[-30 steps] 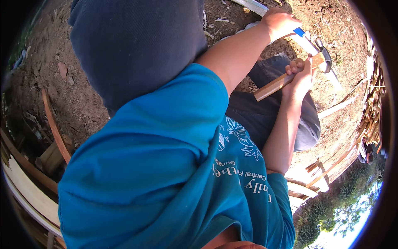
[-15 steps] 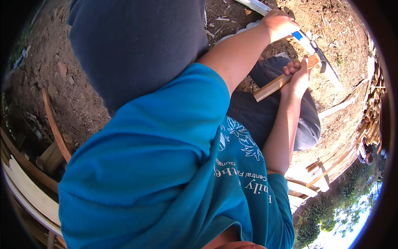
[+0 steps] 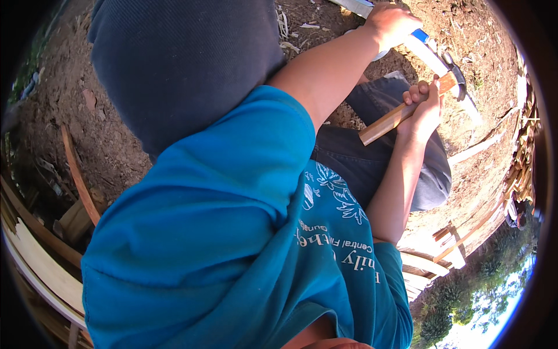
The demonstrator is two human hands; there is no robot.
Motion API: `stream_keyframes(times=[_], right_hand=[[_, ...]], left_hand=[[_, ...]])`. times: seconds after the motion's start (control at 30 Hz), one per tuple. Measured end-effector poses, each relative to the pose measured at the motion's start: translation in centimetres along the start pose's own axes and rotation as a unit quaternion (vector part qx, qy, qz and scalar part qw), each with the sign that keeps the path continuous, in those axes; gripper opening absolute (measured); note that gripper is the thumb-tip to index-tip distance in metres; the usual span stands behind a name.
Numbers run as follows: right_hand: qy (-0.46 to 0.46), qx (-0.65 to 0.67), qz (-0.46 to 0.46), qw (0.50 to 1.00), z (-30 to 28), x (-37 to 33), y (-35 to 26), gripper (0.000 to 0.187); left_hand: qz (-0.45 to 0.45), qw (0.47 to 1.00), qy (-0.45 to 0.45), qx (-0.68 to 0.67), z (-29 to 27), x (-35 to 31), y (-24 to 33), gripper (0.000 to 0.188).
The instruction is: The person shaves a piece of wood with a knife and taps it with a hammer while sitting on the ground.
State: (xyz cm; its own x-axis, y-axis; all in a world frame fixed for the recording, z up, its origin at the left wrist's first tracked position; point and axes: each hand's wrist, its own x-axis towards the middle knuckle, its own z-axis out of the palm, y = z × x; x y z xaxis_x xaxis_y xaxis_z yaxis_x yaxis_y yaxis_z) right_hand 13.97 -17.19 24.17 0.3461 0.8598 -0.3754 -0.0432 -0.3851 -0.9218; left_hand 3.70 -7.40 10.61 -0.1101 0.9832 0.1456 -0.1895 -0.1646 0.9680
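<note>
My left hand [image 3: 393, 25] is closed around a long, flat, pale strip with a blue band [image 3: 419, 36], whose exact kind I cannot tell. One end of it sticks out past my wrist at the top, and the other runs down to the right over the soil. In my right hand [image 3: 424, 109] is a hammer [image 3: 386, 124], gripped partway along its wooden handle, close to the dark metal head. That head lies over the strip from this angle; whether they touch I cannot tell. Both hands are above my bent right leg [image 3: 427, 168].
Bare brown soil [image 3: 116, 134] with scattered shavings surrounds me. Long wooden slats [image 3: 43, 262] lie at the lower left, and a thin reddish-brown stick [image 3: 78, 174] slants nearby. A stack of split wood [image 3: 526, 145] stands at the far right, with greenery [image 3: 453, 296] below it.
My left hand has shifted slightly up. The hammer and my right hand have moved a little to the right, with the grip unchanged.
</note>
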Motion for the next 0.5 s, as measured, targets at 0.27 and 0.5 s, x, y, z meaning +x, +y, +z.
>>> stream_keyframes(times=[0.27,0.5], right_hand=[[0.008,0.001,0.015,1.000,-0.5,0.5,0.5,0.009],[-0.016,-0.003,0.007,1.000,-0.3,1.3,0.3,0.006]], left_hand=[[0.042,0.994,-0.025,0.094,-1.2,-0.1,3.0,0.018],[-0.183,0.866,0.037,-0.464,0.7,0.3,-0.3,0.020]])
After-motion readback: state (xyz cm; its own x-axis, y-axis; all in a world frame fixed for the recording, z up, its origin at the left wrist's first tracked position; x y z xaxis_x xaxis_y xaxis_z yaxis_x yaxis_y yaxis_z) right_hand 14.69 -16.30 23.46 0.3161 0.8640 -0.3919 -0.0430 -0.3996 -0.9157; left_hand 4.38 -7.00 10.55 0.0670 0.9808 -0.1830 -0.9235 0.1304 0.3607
